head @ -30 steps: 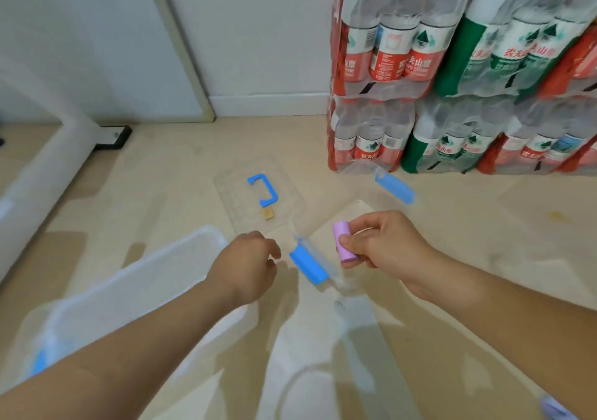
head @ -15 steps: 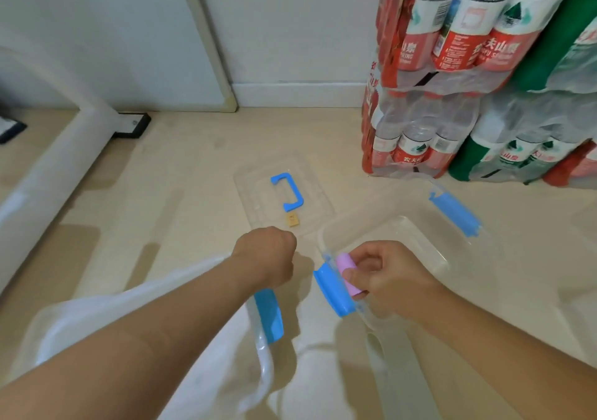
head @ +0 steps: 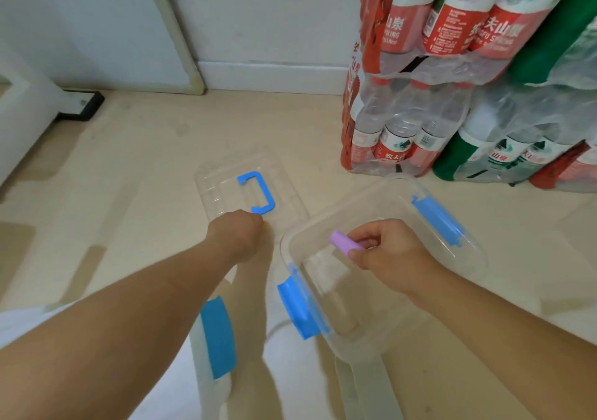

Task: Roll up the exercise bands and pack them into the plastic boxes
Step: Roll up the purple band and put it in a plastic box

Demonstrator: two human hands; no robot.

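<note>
My right hand (head: 384,251) pinched the rolled purple band (head: 344,241) between thumb and fingertips, holding it just above the open clear box (head: 326,277) with its blue latches. My left hand (head: 237,234) was curled into a fist at the near edge of the box lid (head: 223,190) on the floor, touching its blue handle (head: 258,193); I could not tell whether it held anything. Shrink-wrapped water bottles (head: 452,96) stood behind against the wall.
</note>
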